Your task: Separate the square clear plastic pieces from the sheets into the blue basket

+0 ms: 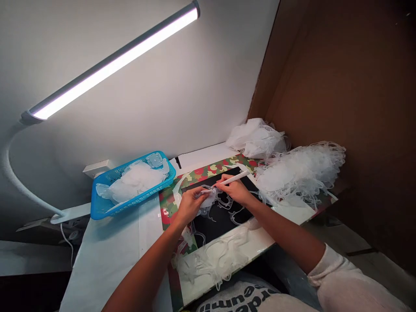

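Blue basket [95, 203] on desk [107, 255], at left, heaped with translucent white pieces [138, 177]. Your left hand [190, 201]: fingers pinching clear piece [210, 199] over black mat [214, 228]. Your right hand [236, 190]: fingers gripping white pen-like tool [234, 177], tip near piece. Whitish pile [297, 173], right.

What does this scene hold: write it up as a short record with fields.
Left grip: holding a translucent piece
Right grip: holding a white pen-like tool, tip near that piece
Work surface: black mat
Basket: blue, holding whitish pieces
Far right: translucent heap
Lamp: lit, above
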Action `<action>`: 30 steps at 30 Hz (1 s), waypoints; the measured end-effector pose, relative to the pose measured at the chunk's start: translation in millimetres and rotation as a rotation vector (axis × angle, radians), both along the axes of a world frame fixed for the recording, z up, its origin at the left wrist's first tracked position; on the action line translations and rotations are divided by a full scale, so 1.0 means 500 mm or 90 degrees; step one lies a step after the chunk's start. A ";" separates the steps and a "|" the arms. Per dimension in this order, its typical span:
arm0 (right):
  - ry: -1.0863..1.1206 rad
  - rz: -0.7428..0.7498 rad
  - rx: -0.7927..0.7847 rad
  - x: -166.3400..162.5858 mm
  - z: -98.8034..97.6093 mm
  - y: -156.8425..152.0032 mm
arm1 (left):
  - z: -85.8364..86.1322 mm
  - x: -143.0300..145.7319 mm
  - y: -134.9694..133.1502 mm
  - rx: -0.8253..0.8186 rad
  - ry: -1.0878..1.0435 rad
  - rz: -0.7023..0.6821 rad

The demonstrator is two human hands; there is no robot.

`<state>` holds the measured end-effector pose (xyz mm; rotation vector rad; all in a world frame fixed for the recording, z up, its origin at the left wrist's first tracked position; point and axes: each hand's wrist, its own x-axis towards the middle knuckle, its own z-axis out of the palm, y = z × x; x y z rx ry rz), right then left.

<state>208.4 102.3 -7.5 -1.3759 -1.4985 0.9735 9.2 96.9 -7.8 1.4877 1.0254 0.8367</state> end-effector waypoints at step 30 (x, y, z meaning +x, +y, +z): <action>0.466 0.049 -0.162 0.012 0.038 -0.114 | 0.065 -0.061 -0.131 -0.428 -0.336 0.029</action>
